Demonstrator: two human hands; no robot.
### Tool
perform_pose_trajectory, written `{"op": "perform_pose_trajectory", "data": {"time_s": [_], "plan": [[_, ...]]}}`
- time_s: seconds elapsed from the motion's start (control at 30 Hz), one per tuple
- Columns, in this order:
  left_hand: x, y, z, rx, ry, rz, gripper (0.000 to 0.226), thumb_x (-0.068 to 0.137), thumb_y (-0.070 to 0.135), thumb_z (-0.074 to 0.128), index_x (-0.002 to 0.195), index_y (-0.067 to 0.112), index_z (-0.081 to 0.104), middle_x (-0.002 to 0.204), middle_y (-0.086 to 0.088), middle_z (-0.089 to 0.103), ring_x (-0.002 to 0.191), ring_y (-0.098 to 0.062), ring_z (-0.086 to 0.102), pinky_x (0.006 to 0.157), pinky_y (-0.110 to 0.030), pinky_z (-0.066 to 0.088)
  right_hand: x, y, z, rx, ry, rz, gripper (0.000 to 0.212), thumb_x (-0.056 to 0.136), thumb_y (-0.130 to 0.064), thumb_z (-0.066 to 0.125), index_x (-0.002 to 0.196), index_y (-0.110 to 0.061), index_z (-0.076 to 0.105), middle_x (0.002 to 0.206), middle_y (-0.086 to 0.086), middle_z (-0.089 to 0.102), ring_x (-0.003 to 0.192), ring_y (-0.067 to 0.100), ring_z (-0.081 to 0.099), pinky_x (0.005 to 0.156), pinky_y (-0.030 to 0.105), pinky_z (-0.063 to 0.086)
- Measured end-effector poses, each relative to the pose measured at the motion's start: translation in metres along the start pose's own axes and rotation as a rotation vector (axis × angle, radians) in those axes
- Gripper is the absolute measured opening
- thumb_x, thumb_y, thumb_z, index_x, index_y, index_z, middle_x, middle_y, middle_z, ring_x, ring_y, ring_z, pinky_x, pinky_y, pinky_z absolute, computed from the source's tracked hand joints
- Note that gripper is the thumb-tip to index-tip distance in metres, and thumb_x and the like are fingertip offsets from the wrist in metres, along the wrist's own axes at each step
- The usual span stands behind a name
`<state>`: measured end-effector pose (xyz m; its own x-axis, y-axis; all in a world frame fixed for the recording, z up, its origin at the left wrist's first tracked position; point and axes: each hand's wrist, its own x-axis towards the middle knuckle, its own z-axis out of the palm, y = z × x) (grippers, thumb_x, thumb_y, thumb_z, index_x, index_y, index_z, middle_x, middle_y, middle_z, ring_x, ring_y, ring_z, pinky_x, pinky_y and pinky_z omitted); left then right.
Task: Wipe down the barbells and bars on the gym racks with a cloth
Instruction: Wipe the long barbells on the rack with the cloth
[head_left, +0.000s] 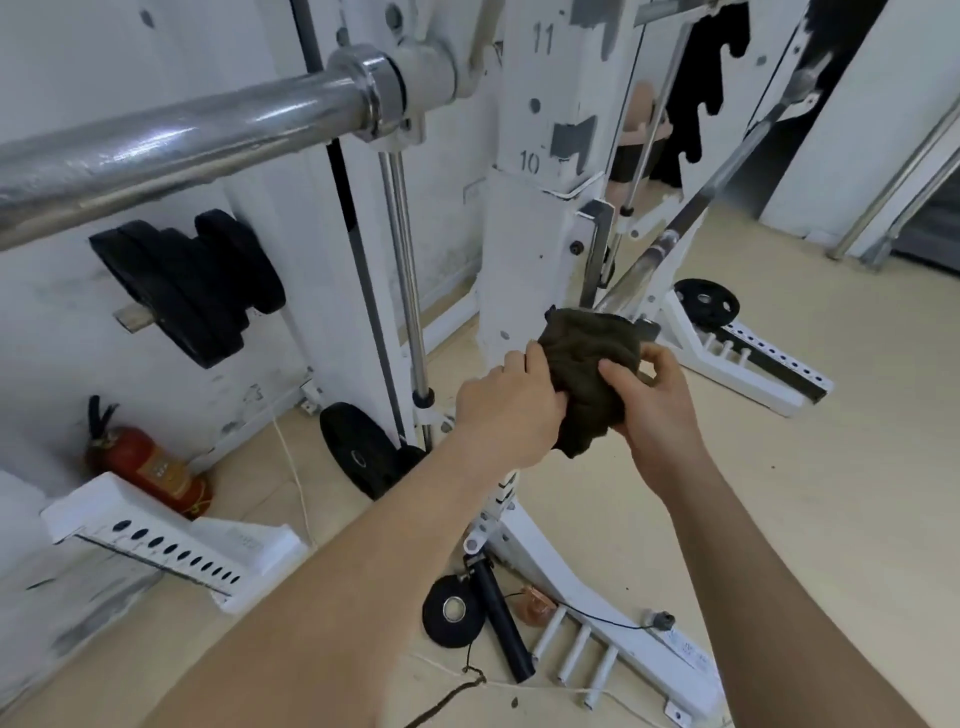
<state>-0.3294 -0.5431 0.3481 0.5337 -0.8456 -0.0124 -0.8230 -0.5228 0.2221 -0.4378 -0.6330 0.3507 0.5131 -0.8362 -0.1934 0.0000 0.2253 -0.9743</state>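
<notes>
Gym corner, beige floor (779, 493), scuffed white wall, white rack upright (524, 234) in the middle. The dark green cloth (592, 364) is bunched at the low end of the thin sloping bar (719, 182), just right of the upright; the bar tip seems to run into the wad. The left hand (506, 415) grips the cloth's left side with curled fingers. The right hand (654, 410) pinches the right side, thumb on top.

Risks:
- The cloth is balled up, so it likely wipes only a patch and misses the bar's underside.
- Tugging on the low end could shift or roll the bar off its rest. How it is seated can't be told.
- Fingers sit near a black bracket behind the cloth, a possible pinch spot.
- A small plate (452, 610) and loose cord lie at the rack foot, a trip hazard.
- The thick chrome barbell (208, 130) at upper left is at head height, so it could be bumped.
</notes>
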Motion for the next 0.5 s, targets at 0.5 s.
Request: {"op": "perform_pose_trajectory", "data": {"time_s": [0.5], "plan": [[-0.067,-0.017,-0.01,-0.019,-0.047,-0.108,0.072,0.084,0.051,0.056,0.137,0.011,0.028,0.12,-0.01,0.047,0.096,-0.026,0.052,0.067,-0.036,0.039,-0.065,0.017,0.017,0.108,-0.077,0.085,0.017,0.086,0.002,0.062,0.098,-0.006,0.07,0.094,0.01,0.075,0.087,0.021,0.072,0.077,0.033,0.058]]}}
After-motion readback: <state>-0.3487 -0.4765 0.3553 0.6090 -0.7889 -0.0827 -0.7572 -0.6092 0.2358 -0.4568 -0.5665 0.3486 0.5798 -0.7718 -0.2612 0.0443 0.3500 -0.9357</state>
